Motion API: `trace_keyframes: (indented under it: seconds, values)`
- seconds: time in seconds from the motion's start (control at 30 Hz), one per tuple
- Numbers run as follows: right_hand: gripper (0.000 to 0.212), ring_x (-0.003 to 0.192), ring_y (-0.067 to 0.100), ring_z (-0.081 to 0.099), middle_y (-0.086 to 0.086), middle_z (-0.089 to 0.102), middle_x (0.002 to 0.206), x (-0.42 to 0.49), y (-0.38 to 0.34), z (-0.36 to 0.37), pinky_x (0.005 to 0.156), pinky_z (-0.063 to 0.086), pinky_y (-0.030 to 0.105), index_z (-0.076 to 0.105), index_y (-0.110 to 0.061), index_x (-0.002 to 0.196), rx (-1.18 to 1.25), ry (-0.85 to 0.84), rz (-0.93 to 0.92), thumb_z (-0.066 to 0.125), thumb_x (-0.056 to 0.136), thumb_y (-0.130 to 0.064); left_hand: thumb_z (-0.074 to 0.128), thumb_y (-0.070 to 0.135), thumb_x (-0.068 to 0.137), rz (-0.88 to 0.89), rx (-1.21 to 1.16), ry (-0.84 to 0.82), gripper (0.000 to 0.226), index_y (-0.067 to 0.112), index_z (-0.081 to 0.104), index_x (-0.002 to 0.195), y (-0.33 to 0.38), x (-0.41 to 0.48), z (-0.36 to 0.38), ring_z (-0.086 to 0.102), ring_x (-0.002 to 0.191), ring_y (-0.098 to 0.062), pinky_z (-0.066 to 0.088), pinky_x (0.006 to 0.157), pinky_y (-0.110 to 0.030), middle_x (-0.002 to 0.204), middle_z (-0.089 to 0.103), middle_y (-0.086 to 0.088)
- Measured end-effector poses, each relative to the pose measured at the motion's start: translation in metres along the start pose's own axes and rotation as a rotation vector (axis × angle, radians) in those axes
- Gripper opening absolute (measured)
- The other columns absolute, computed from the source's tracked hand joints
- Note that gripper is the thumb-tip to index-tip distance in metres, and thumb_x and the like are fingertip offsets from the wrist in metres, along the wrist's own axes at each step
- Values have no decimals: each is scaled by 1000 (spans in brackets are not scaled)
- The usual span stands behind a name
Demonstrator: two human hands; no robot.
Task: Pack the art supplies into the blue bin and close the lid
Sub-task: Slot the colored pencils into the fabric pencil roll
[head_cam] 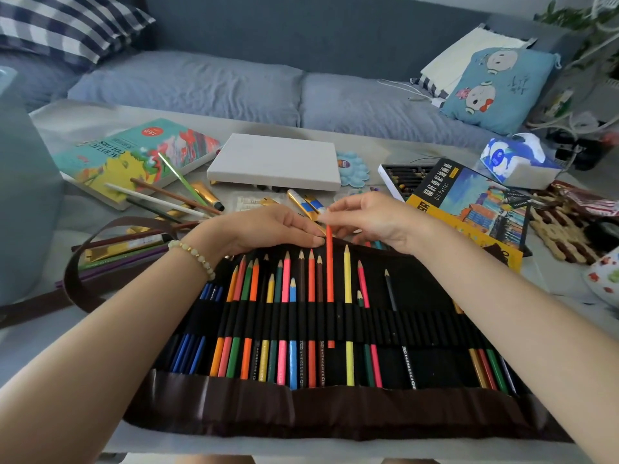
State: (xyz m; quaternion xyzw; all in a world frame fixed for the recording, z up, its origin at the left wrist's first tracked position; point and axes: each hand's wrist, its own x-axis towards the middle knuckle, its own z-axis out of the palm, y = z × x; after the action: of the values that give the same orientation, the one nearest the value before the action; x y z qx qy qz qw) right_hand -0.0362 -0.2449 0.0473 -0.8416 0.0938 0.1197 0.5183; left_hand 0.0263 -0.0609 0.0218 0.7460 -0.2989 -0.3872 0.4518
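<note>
A dark brown roll-up pencil case (335,406) lies open before me, with several coloured pencils in its black elastic loops. My right hand (375,219) pinches the top of an orange-red pencil (330,276) that stands partway down in a loop. My left hand (268,229) lies flat with straight fingers on the case's top edge, just left of that pencil. The blue bin (23,202) stands at the far left, only partly in view.
Behind the case lie an acrylic colours box (140,155), a white canvas (274,160), paint tubes (207,195), loose brushes (160,199), a blue palette (353,167), an oil pastel box (475,202) and a tissue pack (516,160). A sofa stands beyond the table.
</note>
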Motion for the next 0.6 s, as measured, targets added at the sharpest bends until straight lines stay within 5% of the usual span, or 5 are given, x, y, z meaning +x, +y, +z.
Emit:
trace_keyframes:
  seconds: [0.1,0.27,0.37,0.47,0.6]
  values:
    - [12,69,6,54,-3,65,82,4,-1,-3,58,40,16,70,-21,80,108,14,36,67,85,-32,61,17,91,-8,-14,15,19,12,71,106,-1,2,0,65,108,-28,46,102,-40,110,71,-11]
    - [16,93,4,56,-14,70,89,-11,6,-1,90,34,26,74,-28,76,-164,-118,-30,73,73,-43,61,17,91,-23,16,34,15,18,73,99,-2,4,0,69,94,-21,51,91,-34,102,73,-10]
    - [12,82,-9,52,-24,62,77,-24,13,3,76,34,18,72,-31,73,-230,-86,-112,72,76,-43,60,18,91,-31,31,42,17,17,72,103,-2,4,1,69,94,-21,52,90,-32,102,73,-10]
    - [9,89,0,50,-11,56,94,-31,23,4,77,38,19,72,-35,78,-284,-58,-241,71,76,-44,61,21,90,-38,37,40,18,16,72,104,-1,4,1,68,99,-25,51,94,-35,104,73,-11]
    - [26,94,9,55,-1,64,101,-34,31,-3,73,42,23,69,-26,93,-188,192,-152,65,81,-49,62,25,90,-70,60,31,21,15,70,107,2,2,0,69,99,-25,49,98,-41,103,73,-10]
